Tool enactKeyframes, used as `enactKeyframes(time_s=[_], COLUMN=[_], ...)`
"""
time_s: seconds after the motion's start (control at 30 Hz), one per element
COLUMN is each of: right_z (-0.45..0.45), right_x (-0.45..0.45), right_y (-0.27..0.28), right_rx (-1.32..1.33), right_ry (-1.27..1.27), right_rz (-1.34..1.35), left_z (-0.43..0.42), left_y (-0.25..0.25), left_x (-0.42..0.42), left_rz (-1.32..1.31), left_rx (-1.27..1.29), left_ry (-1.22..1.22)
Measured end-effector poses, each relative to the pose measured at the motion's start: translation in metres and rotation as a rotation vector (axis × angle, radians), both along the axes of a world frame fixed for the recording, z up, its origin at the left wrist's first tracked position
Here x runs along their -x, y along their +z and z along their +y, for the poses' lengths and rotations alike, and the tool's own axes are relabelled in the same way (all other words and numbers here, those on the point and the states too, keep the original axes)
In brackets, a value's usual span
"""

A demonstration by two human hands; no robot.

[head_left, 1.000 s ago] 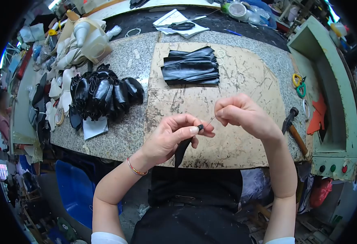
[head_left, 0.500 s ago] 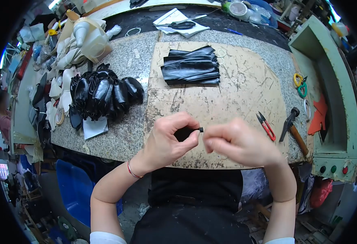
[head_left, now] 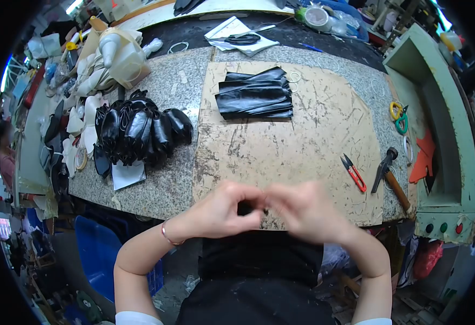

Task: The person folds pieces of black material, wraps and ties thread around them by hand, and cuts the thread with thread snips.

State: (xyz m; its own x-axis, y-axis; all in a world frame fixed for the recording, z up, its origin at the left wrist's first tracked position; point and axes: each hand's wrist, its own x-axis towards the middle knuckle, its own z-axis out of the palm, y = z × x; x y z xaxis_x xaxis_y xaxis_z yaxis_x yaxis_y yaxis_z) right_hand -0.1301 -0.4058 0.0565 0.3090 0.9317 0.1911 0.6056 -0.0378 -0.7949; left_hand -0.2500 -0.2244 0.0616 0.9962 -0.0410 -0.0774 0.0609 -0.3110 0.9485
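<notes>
My left hand [head_left: 224,210] is curled near the board's front edge, its thumb and fingers closed around a dark piece [head_left: 244,208]. Only a little of that black piece shows inside the curl, so its shape stays hidden. My right hand [head_left: 309,212] meets the left fingertips and is smeared by motion; its grip does not show. Beyond both hands, a stack of black leather strips [head_left: 254,97] lies on the scratched tan board [head_left: 280,151]. To the left rests a bundle of glossy black shoe uppers [head_left: 140,127].
Red thread snips [head_left: 355,174], a hammer [head_left: 394,181] and yellow-green scissors [head_left: 400,116] lie at the right, beside a green metal cabinet [head_left: 447,214]. A plastic container [head_left: 129,62] stands at the back left. White paper [head_left: 240,35] lies at the back. A person [head_left: 5,157] is at far left.
Both hands have come closer to my body, and the right hand has moved against the left fingertips. The small black end seen at the left fingertips is now hidden.
</notes>
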Motion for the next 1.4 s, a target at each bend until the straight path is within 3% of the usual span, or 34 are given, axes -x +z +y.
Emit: enactKeyframes(time_s=[0.03,0.07,0.1,0.17,0.2,0.23,0.3,0.33,0.37,0.43,0.5,0.57,0.6,0.63,0.7,0.77,0.83,0.87,0.93,1.03,1.07,1.13,1.2,1.23,1.3,1.37,1.4], right_z=[-0.001,-0.001,-0.001,0.0,-0.002,-0.003,-0.001,-0.003,-0.004,-0.003,-0.002,-0.003,-0.004,-0.003,-0.005,-0.008,-0.005,-0.006,-0.009,-0.01,-0.015,-0.012,-0.014,-0.015,-0.016,-0.024,-0.027], right_x=[0.012,0.012,0.011,-0.001,0.008,0.016,0.011,0.013,0.014,0.019,0.008,0.006,0.012,0.015,0.004,0.016,0.012,0.004,-0.001,-0.001,-0.005,-0.006,0.0,0.003,0.003,-0.001,-0.005], right_y=[0.016,0.015,0.013,0.004,0.012,0.025,0.014,0.015,0.02,0.028,0.017,0.019,0.024,0.026,0.018,0.027,0.023,0.015,0.02,0.009,0.003,-0.019,-0.037,-0.048,-0.067,-0.068,-0.064], right_rx=[0.091,0.116,0.139,0.08,0.066,0.161,0.095,0.092,0.092,0.095,0.122,0.126,0.117,0.097,0.108,0.1,0.088,0.107,0.132,-0.166,-0.117,-0.234,-0.302,-0.338,-0.407,-0.332,-0.284], right_ry=[0.007,0.028,0.041,-0.013,-0.018,0.022,-0.006,-0.011,-0.002,0.029,-0.035,-0.048,-0.02,-0.008,-0.075,-0.027,-0.061,-0.071,-0.019,0.044,0.134,0.186,0.092,0.045,-0.056,-0.05,-0.039], right_rz=[-0.089,-0.067,-0.049,0.004,-0.003,-0.014,0.028,0.009,-0.016,-0.026,0.06,0.061,0.057,0.056,0.16,0.01,0.024,0.043,0.102,0.126,0.405,0.639,0.982,1.006,1.048,0.851,0.705], left_z=[0.0,0.004,0.011,-0.001,-0.006,-0.005,0.005,-0.001,-0.006,-0.003,0.0,-0.008,-0.004,0.004,-0.004,-0.006,0.001,-0.005,-0.025,-0.02,-0.025,-0.032,-0.032,-0.033,-0.035,-0.04,-0.043], left_y=[-0.006,-0.001,0.012,0.014,0.006,0.005,0.029,0.03,0.019,0.018,0.031,0.011,0.014,0.03,0.025,0.009,0.039,0.031,-0.005,-0.029,-0.035,-0.056,-0.067,-0.073,-0.087,-0.092,-0.101], left_x=[-0.001,-0.001,0.002,0.004,0.001,0.0,0.008,0.008,0.008,0.003,0.008,0.002,-0.002,0.001,-0.001,-0.006,-0.001,-0.001,-0.001,-0.008,-0.01,-0.015,-0.021,-0.024,-0.032,-0.036,-0.038], left_rz=[-0.024,0.146,0.097,-0.071,-0.172,-0.081,-0.014,-0.047,-0.093,0.031,-0.065,-0.126,-0.047,0.212,-0.097,-0.088,0.147,0.025,-0.145,-0.138,-0.192,-0.331,-0.168,-0.088,0.092,0.256,0.272], left_rx=[-0.136,0.081,0.233,-0.001,-0.208,-0.149,0.149,0.01,-0.151,-0.001,-0.002,-0.215,-0.124,0.252,-0.036,-0.106,0.263,0.118,-0.113,-0.198,-0.22,-0.313,-0.131,-0.04,0.618,1.177,1.25], left_ry=[0.061,0.205,0.149,-0.062,0.037,0.193,0.051,-0.093,-0.084,0.234,-0.043,0.069,0.249,0.264,-0.047,0.275,0.189,0.013,0.017,0.275,0.279,0.307,0.382,0.415,0.455,0.44,0.409])
